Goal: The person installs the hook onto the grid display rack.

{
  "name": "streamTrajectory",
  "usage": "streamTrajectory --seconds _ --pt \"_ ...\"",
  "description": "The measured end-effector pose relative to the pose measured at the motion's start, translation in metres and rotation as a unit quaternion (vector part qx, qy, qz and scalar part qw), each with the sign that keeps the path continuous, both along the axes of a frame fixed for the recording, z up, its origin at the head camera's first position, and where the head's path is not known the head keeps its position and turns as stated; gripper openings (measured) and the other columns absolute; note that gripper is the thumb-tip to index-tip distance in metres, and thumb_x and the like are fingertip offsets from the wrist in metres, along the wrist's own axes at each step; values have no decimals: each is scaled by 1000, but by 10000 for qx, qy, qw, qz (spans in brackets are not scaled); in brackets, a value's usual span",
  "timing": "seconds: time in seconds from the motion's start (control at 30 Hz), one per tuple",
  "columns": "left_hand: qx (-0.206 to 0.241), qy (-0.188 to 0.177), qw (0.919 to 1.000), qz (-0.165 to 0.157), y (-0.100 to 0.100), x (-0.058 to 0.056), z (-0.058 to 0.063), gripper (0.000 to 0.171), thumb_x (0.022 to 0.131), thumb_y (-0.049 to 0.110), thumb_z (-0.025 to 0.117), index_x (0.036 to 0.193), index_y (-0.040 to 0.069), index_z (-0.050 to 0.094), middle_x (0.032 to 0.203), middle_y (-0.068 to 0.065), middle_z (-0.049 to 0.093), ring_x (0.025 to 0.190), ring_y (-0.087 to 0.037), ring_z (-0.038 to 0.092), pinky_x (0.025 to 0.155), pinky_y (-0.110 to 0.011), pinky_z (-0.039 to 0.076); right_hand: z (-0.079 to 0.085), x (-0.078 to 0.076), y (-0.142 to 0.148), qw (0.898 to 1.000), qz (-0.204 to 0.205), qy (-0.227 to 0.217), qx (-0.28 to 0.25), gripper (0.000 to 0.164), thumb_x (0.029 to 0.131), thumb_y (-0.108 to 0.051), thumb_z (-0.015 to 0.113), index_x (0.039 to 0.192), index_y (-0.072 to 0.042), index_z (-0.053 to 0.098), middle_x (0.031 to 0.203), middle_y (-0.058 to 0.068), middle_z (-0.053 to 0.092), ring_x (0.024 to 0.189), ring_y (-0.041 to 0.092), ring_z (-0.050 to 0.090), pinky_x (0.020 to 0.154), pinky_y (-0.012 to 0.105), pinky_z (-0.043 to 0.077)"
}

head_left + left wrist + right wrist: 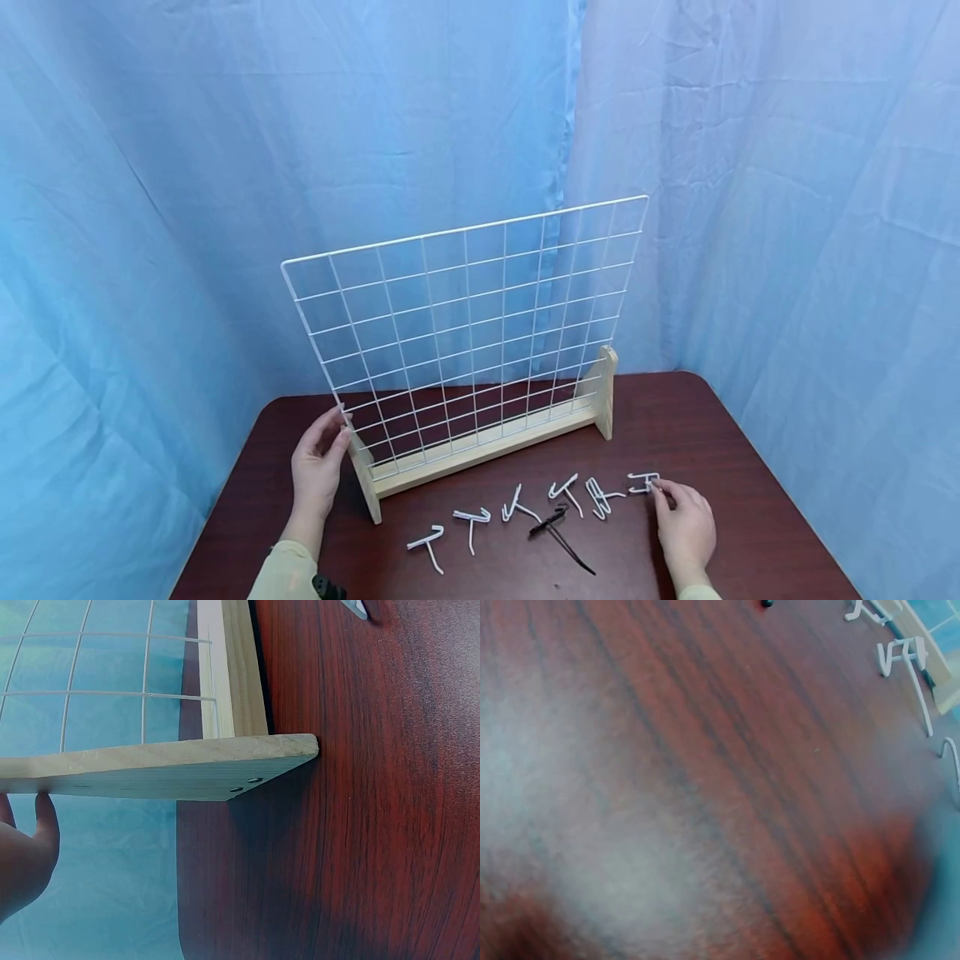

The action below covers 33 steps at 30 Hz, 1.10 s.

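Note:
A white wire grid [465, 317] stands upright in a pale wooden base [487, 450]. My left hand [315, 471] holds the left upright of that stand near its top, thumb and fingers close to the grid's edge; the left wrist view shows fingertips [46, 817] against the upright's outer face [165, 778]. On the right, my right hand [686, 529] pinches a white wire hook [642, 478] between thumb and fingers, just off or on the table; which, I cannot tell. The right wrist view hides that grip, showing only blurred hand parts and other white hooks [907, 656].
Several white hooks [472, 518] lie in a loose row before the stand. A black hook [555, 527] with a long prong lies among them. All rest on a dark red wood-grain table [720, 433]. Blue curtains [420, 125] hang behind and at both sides.

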<state>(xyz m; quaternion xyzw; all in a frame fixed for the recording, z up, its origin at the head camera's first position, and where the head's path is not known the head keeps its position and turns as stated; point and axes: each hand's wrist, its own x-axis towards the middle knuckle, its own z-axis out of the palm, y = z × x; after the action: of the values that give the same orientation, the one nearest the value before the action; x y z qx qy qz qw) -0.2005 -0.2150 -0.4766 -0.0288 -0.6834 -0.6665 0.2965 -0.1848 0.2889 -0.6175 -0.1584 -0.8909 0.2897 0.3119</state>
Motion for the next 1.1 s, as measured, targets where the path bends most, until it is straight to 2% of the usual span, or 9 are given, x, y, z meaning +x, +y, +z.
streamTrajectory --seconds 0.2,0.33,0.4,0.5,0.57,0.63,0.83,1.1 --pt "86 -33 10000 -15 1 1 1 35 88 -19 61 122 -16 57 105 -2 71 97 -14 62 77 -15 51 7 -6 -6 9997 21 224 55 7 81 -9 80 88 -10 79 86 8 72 82 31 62 73 44 45" --pt "117 -76 9999 7 -3 -4 -7 35 88 -19 60 123 -16 57 106 -2 71 98 -13 62 77 -15 51 13 -10 -13 9985 28 545 -21 7 79 -7 82 86 -11 80 81 5 72 75 26 62 68 34 42" --pt "137 -102 9998 34 -5 -7 -14 36 88 -19 60 124 -16 57 106 -2 71 98 -11 62 77 -14 51 18 -12 -18 9978 16 662 -95 7 79 -7 82 85 -11 80 80 4 71 71 19 61 66 27 41" --pt "134 -145 9998 72 -8 -11 -22 37 88 -18 61 125 -13 58 107 -1 71 99 -8 62 78 -13 51 24 -15 -27 9962 39 813 -311 7 79 -7 83 85 -11 80 79 2 71 66 -1 54 61 15 38" --pt "98 -167 9998 82 -8 -12 -23 37 89 -16 62 125 -12 58 108 1 71 99 -7 61 78 -13 50 29 -17 -32 9945 86 916 -497 7 80 -7 83 85 -10 80 80 2 70 65 -13 48 59 9 37" --pt "75 -158 9998 70 -8 -13 -24 37 89 -14 63 126 -11 59 108 1 71 100 -6 61 79 -13 50 33 -19 -38 9920 174 1034 -697 7 80 -6 83 85 -9 80 80 3 70 65 -19 43 58 6 36" --pt "139 -84 9999 3 -9 -14 -27 38 89 -15 62 126 -12 58 108 5 71 100 -6 61 78 -13 50 43 -23 -55 9844 482 1326 -1056 8 79 -2 82 84 -7 80 79 4 71 65 -16 47 59 5 38" --pt "148 -168 9997 21 -9 -13 -28 37 90 -13 62 127 -10 59 108 7 70 101 -6 60 79 -13 50 56 -28 -81 9752 1015 1649 -1075 12 77 2 82 84 -7 80 79 4 72 66 -8 52 59 10 43"
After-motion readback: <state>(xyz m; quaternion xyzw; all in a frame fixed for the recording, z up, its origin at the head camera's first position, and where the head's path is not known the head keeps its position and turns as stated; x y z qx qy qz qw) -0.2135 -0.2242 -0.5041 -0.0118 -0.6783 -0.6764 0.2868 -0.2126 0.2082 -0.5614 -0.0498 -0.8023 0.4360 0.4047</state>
